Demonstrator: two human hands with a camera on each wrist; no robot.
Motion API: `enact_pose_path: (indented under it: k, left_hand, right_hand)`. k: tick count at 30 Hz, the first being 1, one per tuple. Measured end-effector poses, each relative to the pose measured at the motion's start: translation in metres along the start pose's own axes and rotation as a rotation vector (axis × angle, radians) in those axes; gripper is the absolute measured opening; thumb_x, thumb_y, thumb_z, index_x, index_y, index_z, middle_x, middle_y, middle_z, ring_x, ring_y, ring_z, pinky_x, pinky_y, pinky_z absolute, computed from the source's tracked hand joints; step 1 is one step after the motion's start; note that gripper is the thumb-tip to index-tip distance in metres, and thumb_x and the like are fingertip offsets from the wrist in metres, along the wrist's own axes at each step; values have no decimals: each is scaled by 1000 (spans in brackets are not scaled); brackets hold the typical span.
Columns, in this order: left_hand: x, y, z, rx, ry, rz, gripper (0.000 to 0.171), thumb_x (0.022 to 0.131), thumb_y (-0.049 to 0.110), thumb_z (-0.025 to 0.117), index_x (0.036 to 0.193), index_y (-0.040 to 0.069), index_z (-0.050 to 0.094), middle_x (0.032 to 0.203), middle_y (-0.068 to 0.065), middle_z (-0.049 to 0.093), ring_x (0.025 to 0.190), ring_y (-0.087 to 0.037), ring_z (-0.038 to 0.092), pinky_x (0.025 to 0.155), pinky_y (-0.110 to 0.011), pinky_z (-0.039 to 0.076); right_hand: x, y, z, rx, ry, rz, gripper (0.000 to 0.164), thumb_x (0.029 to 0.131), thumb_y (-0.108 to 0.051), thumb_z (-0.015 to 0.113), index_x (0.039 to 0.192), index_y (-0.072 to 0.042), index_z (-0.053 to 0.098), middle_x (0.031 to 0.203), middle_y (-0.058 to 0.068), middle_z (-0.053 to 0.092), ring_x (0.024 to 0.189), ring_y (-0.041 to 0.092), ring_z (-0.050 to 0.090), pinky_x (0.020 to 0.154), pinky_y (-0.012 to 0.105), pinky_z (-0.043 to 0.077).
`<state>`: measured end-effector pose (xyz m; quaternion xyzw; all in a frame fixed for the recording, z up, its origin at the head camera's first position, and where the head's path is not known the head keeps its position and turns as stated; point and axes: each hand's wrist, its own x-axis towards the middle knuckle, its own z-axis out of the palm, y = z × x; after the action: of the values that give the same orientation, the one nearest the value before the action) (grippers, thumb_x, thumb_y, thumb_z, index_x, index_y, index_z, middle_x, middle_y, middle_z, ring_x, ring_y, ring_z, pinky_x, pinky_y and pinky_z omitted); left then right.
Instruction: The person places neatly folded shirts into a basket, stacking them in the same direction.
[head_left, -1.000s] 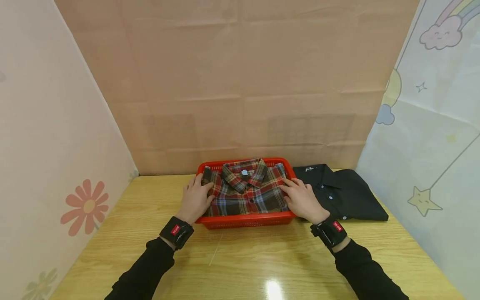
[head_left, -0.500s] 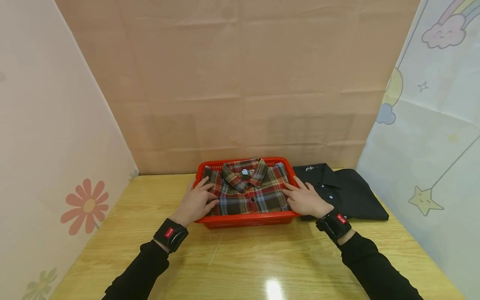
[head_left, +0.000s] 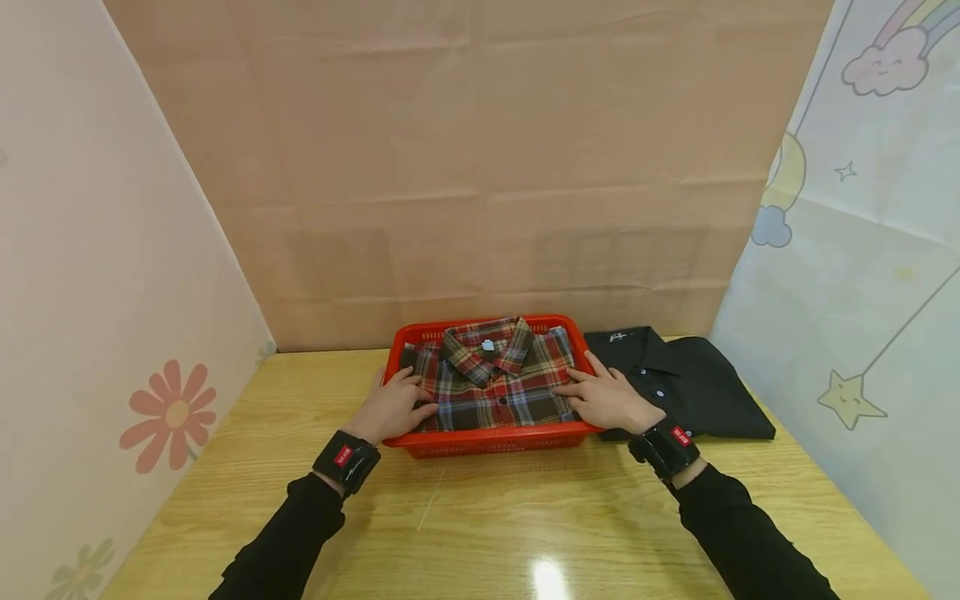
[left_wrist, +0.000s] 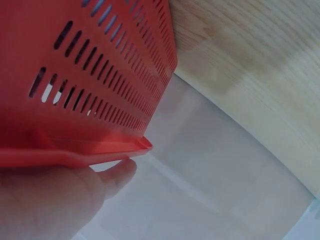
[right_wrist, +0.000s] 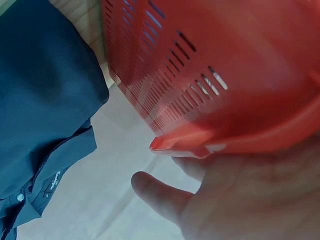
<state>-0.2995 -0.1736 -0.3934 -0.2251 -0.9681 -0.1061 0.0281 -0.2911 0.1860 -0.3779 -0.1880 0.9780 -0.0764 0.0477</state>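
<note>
A folded plaid shirt [head_left: 502, 400] in red, brown and blue lies collar-up inside a red plastic basket [head_left: 487, 437]. My left hand [head_left: 393, 407] lies over the basket's left rim, its fingertips on the shirt's left side. On the opposite rim rests my right hand [head_left: 606, 396], with extended fingers reaching in to the shirt's right side. Both wrist views look up along the slotted outside wall of the basket [left_wrist: 107, 60], the hands against its rim. In the right wrist view, one finger [right_wrist: 157, 192] sticks out straight, apart from the rim.
A folded black shirt [head_left: 678, 387] lies on the wooden table [head_left: 480, 517], just right of the basket. Behind stands a brown paper-covered wall [head_left: 480, 167]. Printed panels flank the table, with a flower [head_left: 176, 412] on the left and a star [head_left: 849, 400] on the right.
My left hand has slid slightly back toward me and to the left on the rim. My right hand has moved a little outward. The plaid shirt stays in the basket.
</note>
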Motion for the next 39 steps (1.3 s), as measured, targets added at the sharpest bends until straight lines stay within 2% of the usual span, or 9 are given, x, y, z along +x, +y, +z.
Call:
enact_pose_path:
  k: [3,10,17,22,25,27,31,36,39]
  left_hand:
    - [1,1,-1,15,-19,-11,29,96,37,62,105,15,78,138,-16,58,141,-41,37,113,-72,8]
    - [3,1,0,43,-29,-17,29,96,39,61,106,17,78,139,-15,57,142,-40,36,113,-71,8]
    - [2,1,2,44,-17,-17,28,95,39,62,106,18,78,139,-15,57,142,-39,35,114,-71,7]
    - [1,0,4,25,8,-15,28,95,38,63,105,17,78,139,-15,58,141,-39,36,114,-70,8]
    - [0,-1,4,17,29,-2,27,95,38,62,104,17,78,137,-15,59,140,-39,38,113,-71,10]
    - [0,-1,4,8,41,9,27,95,37,63,103,17,78,135,-15,60,139,-40,38,113,-71,10]
    - [0,-1,4,-2,57,19,25,95,36,64,99,17,79,131,-14,63,138,-40,40,113,-72,10]
    - [0,-2,5,-12,73,14,23,94,34,65,96,17,80,130,-14,64,138,-40,40,113,-72,11]
    - [1,-1,6,-29,84,0,24,94,34,64,99,16,79,131,-13,63,138,-39,40,113,-71,11]
  right_hand:
    - [1,1,0,13,4,6,33,103,-26,46,128,-23,68,154,16,39,149,44,5,113,71,12]
    - [1,0,-1,44,-3,18,35,103,-27,44,128,-17,68,155,18,38,150,44,1,112,70,14]
    - [0,5,4,165,94,-69,30,102,-19,50,114,-3,73,143,26,49,147,51,3,117,62,19]
    - [-5,8,8,235,166,-46,30,101,-26,53,103,-11,78,136,15,60,149,43,11,111,63,30]
    - [-9,7,7,246,167,-16,35,102,-34,51,91,-15,77,134,9,62,150,38,13,104,60,42]
    - [-9,6,7,242,154,-8,39,103,-37,48,84,-16,74,126,9,67,151,37,11,100,57,45]
    - [-8,4,8,228,138,-5,39,103,-37,47,91,-13,75,120,11,69,151,38,9,102,57,44]
    - [-8,4,10,237,164,-63,33,102,-28,52,107,-6,75,127,15,66,149,43,10,113,59,29]
    - [-11,6,11,275,176,-80,33,101,-27,53,118,-4,72,126,14,67,149,43,12,114,59,27]
